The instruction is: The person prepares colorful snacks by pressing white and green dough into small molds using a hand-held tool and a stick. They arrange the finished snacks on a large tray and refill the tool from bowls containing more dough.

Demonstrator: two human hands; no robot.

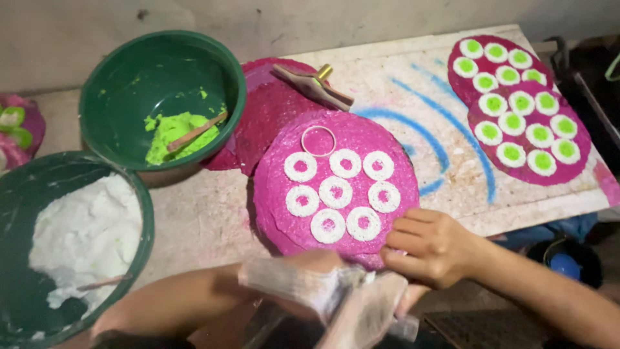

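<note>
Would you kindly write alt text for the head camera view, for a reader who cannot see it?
A right hand rests at the edge of a pink disc bearing eight white paste rings, while the left hand holds a blurred whitish bag. Green bowls of white paste and green paste stand to the left; finished discs lie at the right.

A pale, speckled desk [445, 97] streaked with blue paint carries everything. At its centre lies a pink disc [336, 187] bearing white rings, with a stack of plain pink discs [268, 110] just beyond it at eleven o'clock and two pink discs with green-filled rings [520, 110] at two o'clock. At nine o'clock stand two green bowls: the farther bowl [161, 90] holds green paste, the nearer bowl [64, 252] white paste.
</note>
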